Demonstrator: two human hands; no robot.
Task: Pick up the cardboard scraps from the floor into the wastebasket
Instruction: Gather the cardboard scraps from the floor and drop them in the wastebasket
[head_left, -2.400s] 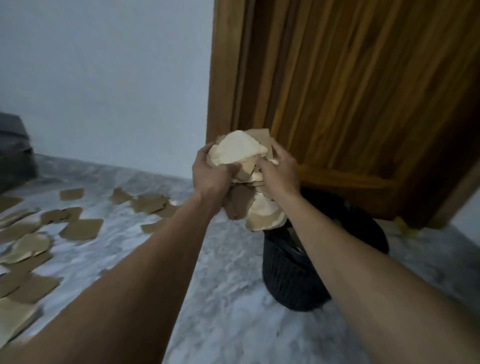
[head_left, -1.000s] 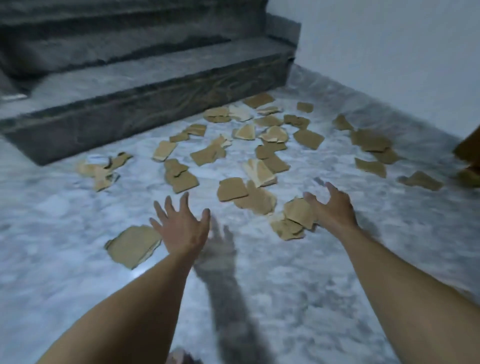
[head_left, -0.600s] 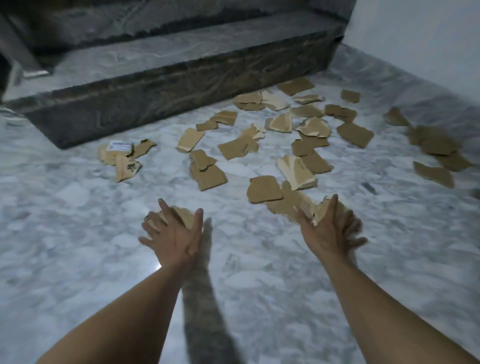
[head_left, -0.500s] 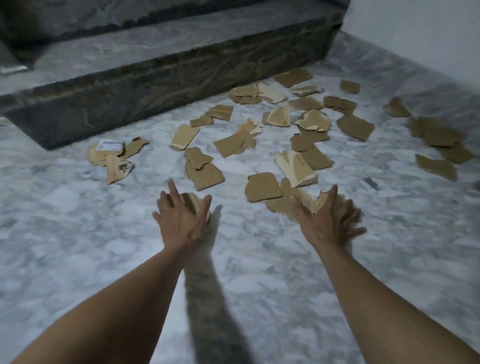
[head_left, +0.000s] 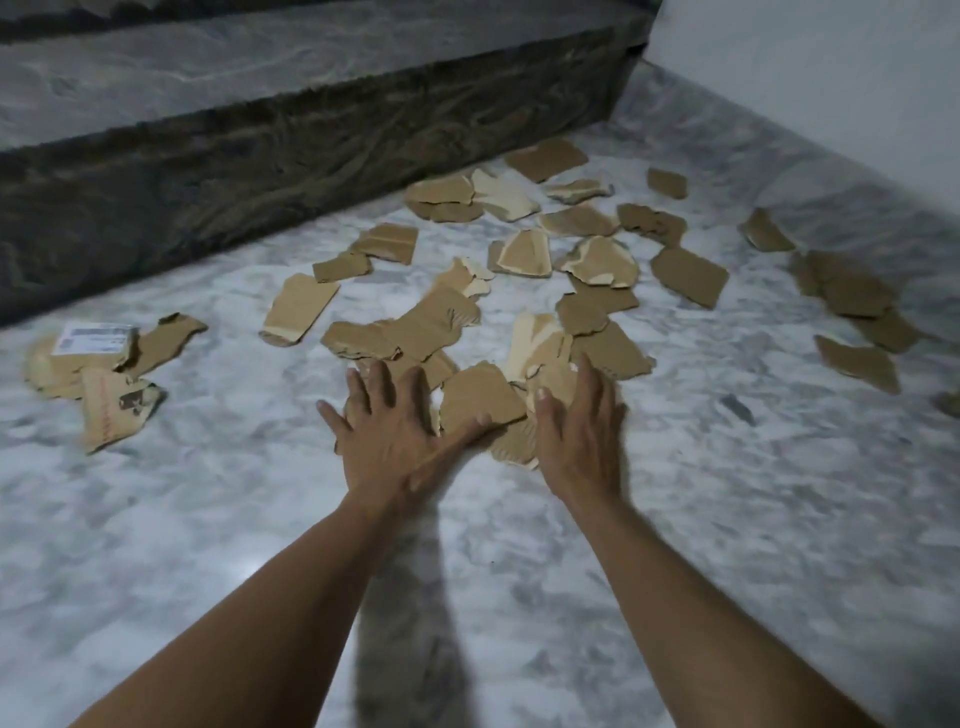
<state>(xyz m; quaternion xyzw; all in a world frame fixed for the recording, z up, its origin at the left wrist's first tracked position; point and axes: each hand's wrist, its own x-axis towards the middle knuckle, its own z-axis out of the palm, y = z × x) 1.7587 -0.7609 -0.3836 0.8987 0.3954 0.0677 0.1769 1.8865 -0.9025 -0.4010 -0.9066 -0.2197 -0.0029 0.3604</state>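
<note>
Several torn brown cardboard scraps (head_left: 524, 291) lie scattered over the marble floor. My left hand (head_left: 395, 436) rests flat with spread fingers on the floor, its thumb against a brown scrap (head_left: 480, 397). My right hand (head_left: 579, 431) lies flat, fingers apart, on the near scraps just right of that piece. The two hands flank a small heap of scraps between them. Neither hand has a piece lifted. The wastebasket is out of view.
A dark marble step (head_left: 291, 130) runs across the back. A white wall (head_left: 831, 67) stands at the right. A separate cluster of scraps with a white label (head_left: 96, 338) lies at the left, and more scraps (head_left: 852, 301) at the right.
The wastebasket and the held bundle have left view as I turned to the floor. Both hands, now with nothing in them, moved forward and inward, pushing near scraps together.
</note>
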